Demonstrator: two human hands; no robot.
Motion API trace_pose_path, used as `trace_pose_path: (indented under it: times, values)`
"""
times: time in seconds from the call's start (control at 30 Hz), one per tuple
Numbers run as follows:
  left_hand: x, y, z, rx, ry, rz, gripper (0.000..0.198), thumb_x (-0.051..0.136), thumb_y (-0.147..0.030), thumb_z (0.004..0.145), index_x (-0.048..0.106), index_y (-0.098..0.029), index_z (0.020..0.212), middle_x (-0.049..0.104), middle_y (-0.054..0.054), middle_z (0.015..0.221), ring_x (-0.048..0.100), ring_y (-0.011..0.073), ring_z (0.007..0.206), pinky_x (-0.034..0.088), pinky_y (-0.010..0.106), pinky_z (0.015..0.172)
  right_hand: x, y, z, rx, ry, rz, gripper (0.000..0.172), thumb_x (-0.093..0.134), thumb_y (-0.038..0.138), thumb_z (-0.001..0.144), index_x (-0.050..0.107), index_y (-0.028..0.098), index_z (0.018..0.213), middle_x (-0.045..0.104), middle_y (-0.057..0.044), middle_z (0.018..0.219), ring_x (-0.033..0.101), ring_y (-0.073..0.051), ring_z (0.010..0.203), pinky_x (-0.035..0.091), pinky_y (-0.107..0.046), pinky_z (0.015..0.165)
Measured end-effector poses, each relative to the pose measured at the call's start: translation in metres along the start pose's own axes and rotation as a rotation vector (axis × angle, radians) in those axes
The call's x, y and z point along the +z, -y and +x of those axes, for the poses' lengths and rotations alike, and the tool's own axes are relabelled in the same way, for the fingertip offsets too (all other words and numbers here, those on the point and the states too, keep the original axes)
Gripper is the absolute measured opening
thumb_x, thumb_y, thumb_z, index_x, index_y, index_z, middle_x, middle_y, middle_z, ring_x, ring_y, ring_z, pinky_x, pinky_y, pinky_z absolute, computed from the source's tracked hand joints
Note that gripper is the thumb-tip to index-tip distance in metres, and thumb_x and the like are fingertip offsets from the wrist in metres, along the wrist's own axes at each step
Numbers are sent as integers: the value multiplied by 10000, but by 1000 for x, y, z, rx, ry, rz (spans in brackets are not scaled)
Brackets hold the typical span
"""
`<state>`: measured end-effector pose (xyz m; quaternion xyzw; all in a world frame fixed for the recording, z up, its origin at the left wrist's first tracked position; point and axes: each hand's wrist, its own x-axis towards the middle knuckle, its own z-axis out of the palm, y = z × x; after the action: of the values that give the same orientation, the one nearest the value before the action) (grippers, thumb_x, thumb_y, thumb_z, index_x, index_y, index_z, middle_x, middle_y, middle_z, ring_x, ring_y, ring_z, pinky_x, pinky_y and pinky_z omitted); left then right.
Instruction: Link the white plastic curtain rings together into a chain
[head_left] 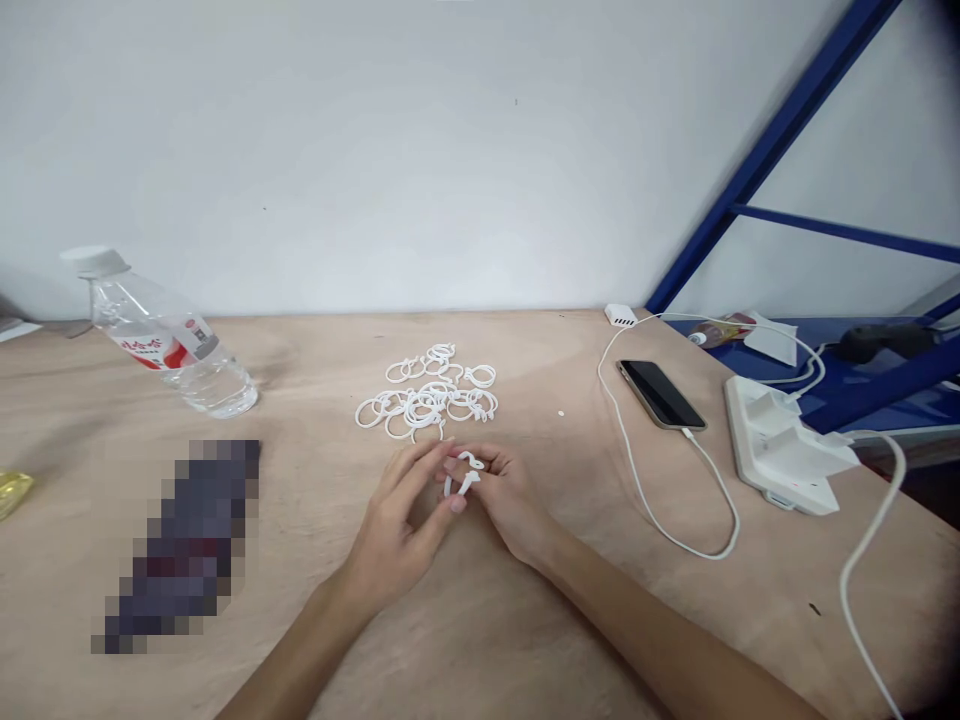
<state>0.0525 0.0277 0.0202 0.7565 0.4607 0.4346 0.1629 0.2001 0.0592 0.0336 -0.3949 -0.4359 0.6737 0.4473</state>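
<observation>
A small white plastic ring (466,474) is pinched between my two hands near the middle of the wooden table (525,620). My left hand (401,530) holds it from the left with thumb and fingertips closed on it. My right hand (504,498) grips it from the right, fingers curled round it. Just beyond my fingers lies a pile of several white rings (431,397), loose and overlapping on the table.
A clear water bottle (161,340) lies tilted at the left. A pixelated dark object (184,545) rests front left. At the right are a phone (660,393) on a white cable (652,500), a white power strip (784,445) and a blue metal frame (765,150).
</observation>
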Motion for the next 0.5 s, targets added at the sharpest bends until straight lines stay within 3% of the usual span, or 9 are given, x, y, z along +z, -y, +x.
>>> trace_pose_path:
  times: [0.1, 0.23, 0.5]
  values:
    - [1, 0, -2, 70, 56, 42, 436, 519, -260, 915, 438, -256, 1343, 514, 97, 1318, 488, 211, 1218, 440, 362, 1003, 4, -6, -1, -92, 100, -130, 302, 612, 332, 804, 583, 158, 559, 566, 25, 574, 492, -97, 566, 384, -232, 572]
    - [-1, 1, -3, 144, 39, 114, 378, 555, -270, 898, 470, -218, 1264, 585, 101, 1200, 538, 217, 1127, 466, 368, 953, 2, -9, -6, -163, 158, -247, 264, 556, 278, 829, 594, 160, 596, 566, 26, 607, 495, -104, 608, 386, -232, 595]
    - [-8, 7, -2, 211, -123, 310, 439, 617, -303, 861, 475, -190, 1261, 677, 27, 882, 650, 149, 776, 532, 258, 745, -17, -6, 1, -248, 51, -169, 154, 608, 270, 799, 737, 215, 864, 705, -5, 778, 632, -150, 754, 486, -290, 746]
